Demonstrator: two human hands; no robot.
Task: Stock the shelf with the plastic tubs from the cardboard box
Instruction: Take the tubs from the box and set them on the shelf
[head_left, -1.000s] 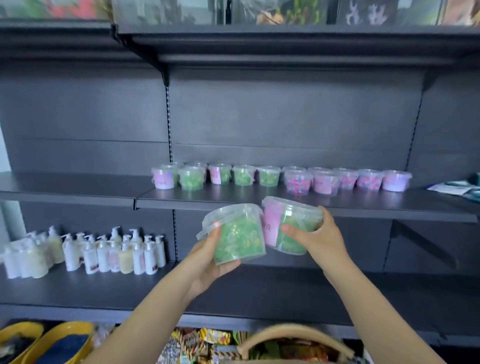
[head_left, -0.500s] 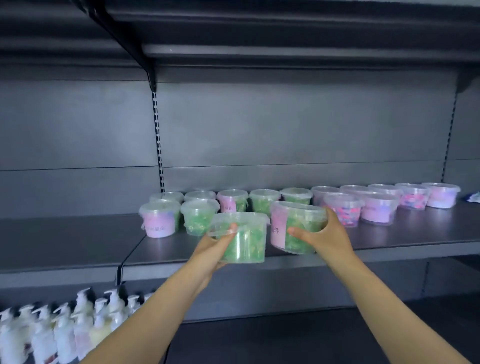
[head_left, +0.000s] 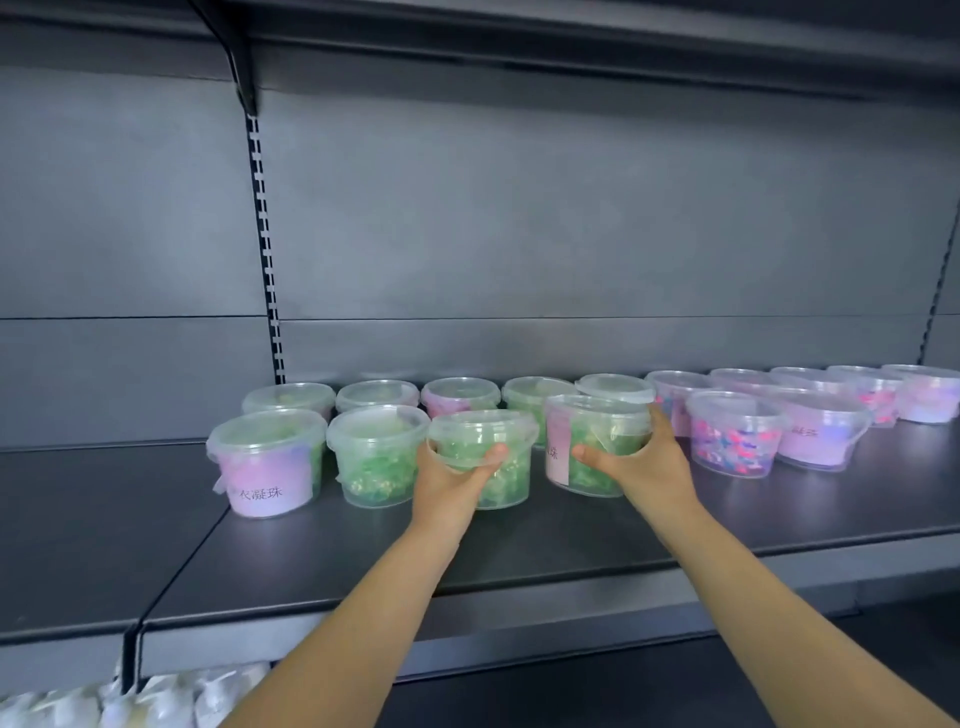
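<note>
My left hand (head_left: 452, 480) grips a clear tub of green beads (head_left: 498, 441) that stands on the dark shelf (head_left: 363, 551) in the front row, right of two other front tubs (head_left: 376, 457). My right hand (head_left: 641, 462) grips a second green tub with a pink label (head_left: 592, 441), tilted slightly, its base at the shelf just right of the first. Behind them runs a back row of green tubs (head_left: 460, 395). Several pink and purple tubs (head_left: 735, 434) stand to the right. The cardboard box is out of view.
The shelf's front strip (head_left: 467, 629) lies near my forearms. The upper shelf (head_left: 571, 41) overhangs above. A slotted upright (head_left: 265, 249) runs down the back panel at left. White pump bottles (head_left: 130, 701) show on the lower shelf at bottom left.
Both hands have carried their tubs forward from mid-air onto the shelf, into the front row. The view has closed in on the shelf.
</note>
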